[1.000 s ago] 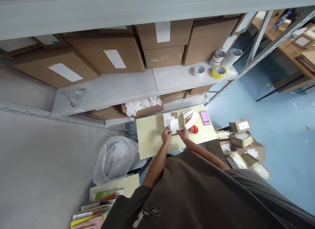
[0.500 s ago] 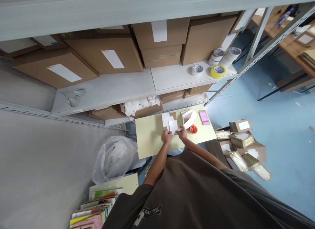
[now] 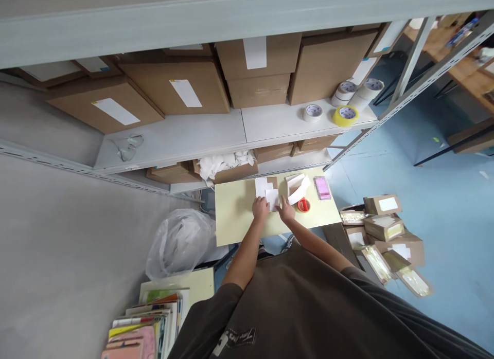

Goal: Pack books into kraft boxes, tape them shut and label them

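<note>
A small cardboard box (image 3: 272,181) with white labels lies on the pale yellow table, and a square white paper (image 3: 272,198) covers its near right part. My left hand (image 3: 261,208) rests at the box's near left edge, fingers stretched out flat. At the box's right edge is my right hand (image 3: 286,210), its fingers apart and extended forward. Just beyond my right hand stands an open white carton (image 3: 296,188). A tape roll with a red dispenser (image 3: 303,204) sits beside that carton. Further right lies a pink pack (image 3: 322,187), its surface pixelated.
The narrow table (image 3: 233,210) stands against a grey shelf (image 3: 193,135) holding large cartons and several tape rolls (image 3: 345,115). Packed parcels (image 3: 384,225) pile on the floor to the right. A clear plastic bag (image 3: 181,246) and stacked books (image 3: 142,328) are at the left.
My left hand has shifted from the white paper's near edge to lie flatter over the box's left side. My right hand's fingers have moved along the right edge. The view has shifted slightly.
</note>
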